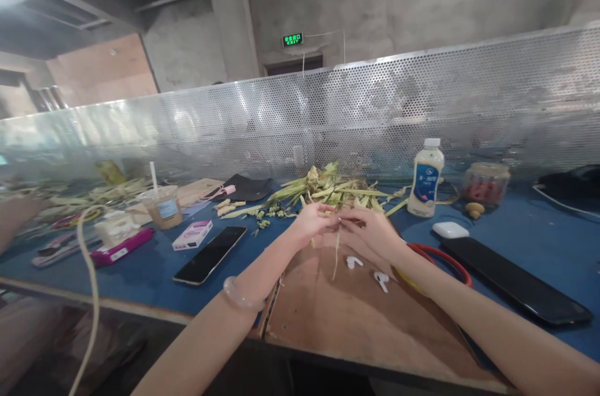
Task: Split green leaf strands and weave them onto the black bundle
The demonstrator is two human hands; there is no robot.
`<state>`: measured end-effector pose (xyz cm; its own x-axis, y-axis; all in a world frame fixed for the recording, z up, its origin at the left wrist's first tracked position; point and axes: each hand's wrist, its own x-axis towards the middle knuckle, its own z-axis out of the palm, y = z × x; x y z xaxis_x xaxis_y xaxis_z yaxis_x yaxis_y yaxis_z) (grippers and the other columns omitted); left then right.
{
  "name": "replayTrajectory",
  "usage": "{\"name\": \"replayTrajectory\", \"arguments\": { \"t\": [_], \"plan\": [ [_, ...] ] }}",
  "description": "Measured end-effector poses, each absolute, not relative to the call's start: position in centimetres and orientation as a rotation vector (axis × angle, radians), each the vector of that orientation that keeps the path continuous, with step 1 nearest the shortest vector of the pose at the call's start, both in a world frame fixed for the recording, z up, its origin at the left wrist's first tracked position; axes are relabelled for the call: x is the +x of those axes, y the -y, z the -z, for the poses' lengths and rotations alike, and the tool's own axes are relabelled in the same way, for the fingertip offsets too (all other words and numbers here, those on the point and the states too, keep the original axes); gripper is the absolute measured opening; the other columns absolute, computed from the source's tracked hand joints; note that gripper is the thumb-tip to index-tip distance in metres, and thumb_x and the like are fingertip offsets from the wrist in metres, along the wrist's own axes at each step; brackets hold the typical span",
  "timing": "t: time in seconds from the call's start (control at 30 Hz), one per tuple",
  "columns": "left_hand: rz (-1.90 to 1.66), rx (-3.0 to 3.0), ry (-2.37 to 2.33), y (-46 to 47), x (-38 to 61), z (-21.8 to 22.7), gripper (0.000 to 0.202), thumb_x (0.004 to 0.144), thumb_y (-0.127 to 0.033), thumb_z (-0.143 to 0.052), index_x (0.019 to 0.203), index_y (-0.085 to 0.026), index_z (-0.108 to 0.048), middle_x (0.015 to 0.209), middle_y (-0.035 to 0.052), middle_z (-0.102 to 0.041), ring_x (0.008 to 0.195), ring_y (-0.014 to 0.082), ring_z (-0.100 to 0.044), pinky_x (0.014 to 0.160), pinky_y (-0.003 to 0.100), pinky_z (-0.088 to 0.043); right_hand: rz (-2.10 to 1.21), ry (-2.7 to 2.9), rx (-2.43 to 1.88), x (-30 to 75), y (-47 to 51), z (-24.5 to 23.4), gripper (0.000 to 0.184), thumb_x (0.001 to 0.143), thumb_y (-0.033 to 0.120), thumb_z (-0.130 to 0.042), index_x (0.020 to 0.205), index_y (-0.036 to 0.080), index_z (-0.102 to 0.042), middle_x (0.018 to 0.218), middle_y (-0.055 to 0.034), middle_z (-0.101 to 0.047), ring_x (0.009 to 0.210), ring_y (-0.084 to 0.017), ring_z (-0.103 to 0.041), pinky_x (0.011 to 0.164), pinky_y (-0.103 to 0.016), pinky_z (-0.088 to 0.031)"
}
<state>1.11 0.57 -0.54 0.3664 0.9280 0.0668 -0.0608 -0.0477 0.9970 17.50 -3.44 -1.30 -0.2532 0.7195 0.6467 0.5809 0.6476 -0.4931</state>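
Note:
My left hand point(315, 225) and my right hand point(375, 228) meet fingertip to fingertip above a brown wooden board point(323, 315). From the pinched fingers hangs a thin pale strip of dried leaf point(336, 253), its lower end near the board. The fingers hide its upper part. Just behind the hands lies a heap of yellow-green dried leaves point(328, 187). Two white earbuds point(381, 281) rest on the board below my right hand. Small green knotted pieces point(269, 215) lie left of the heap.
A milky drink bottle point(425, 178) and a glass jar point(485, 183) stand at right, near a black power bank point(515, 280). At left are a phone point(210, 255), a pink box point(192, 235) and a drink cup point(162, 205). A perforated metal screen point(300, 121) rises behind. Another person's hand point(19, 215) shows far left.

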Motion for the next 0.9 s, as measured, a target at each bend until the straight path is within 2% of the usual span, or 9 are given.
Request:
{"name": "replayTrajectory", "arguments": {
  "t": [0.3,0.53,0.67,0.8,0.9],
  "plan": [
    [-0.985,1.376,-0.875,-0.10,1.27,0.14,0.039,0.063,-0.023,-0.073,0.092,-0.009,-0.051,0.069,0.0086,-0.066,0.060,0.0151,-0.063,0.070,0.033,-0.051,-0.061,1.876,-1.073,17.31,3.11,1.82,0.016,0.077,0.017,-0.053,0.082,0.020,-0.067,0.090,-0.0042,-0.067,0.083,-0.018,-0.059,0.076,-0.031,-0.045],
    [-0.985,1.431,-0.893,0.12,1.15,0.01,0.037,0.062,-0.018,-0.074,0.090,-0.009,-0.051,0.072,0.0092,-0.066,0.061,0.0151,-0.063,0.067,0.032,-0.050,-0.182,1.880,-1.085,17.15,3.76,1.32,0.016,0.076,0.018,-0.051,0.080,0.020,-0.067,0.087,-0.0035,-0.067,0.082,-0.017,-0.059,0.076,-0.031,-0.046],
    [-0.984,1.448,-0.899,0.05,1.14,0.14,0.037,0.061,-0.017,-0.074,0.090,-0.010,-0.051,0.076,0.0097,-0.067,0.065,0.0162,-0.064,0.070,0.033,-0.050,-0.266,1.904,-1.061,17.52,3.39,1.50,0.018,0.078,0.018,-0.050,0.082,0.020,-0.067,0.086,-0.0033,-0.067,0.079,-0.016,-0.060,0.073,-0.029,-0.047],
    [-0.992,1.467,-0.909,0.13,1.19,0.12,0.037,0.060,-0.018,-0.074,0.089,-0.010,-0.052,0.076,0.0091,-0.066,0.067,0.0165,-0.064,0.073,0.035,-0.049,-0.198,1.933,-1.035,17.75,2.97,1.99,0.020,0.078,0.018,-0.050,0.089,0.020,-0.067,0.094,-0.0047,-0.065,0.083,-0.017,-0.059,0.074,-0.030,-0.047],
    [-0.981,1.447,-0.906,0.15,1.26,0.04,0.039,0.061,-0.019,-0.074,0.091,-0.011,-0.051,0.074,0.0077,-0.066,0.065,0.0161,-0.064,0.075,0.036,-0.049,-0.118,1.929,-0.991,17.73,2.88,2.11,0.019,0.078,0.016,-0.050,0.085,0.020,-0.067,0.092,-0.0048,-0.065,0.084,-0.017,-0.059,0.076,-0.030,-0.047]
  ]
}}
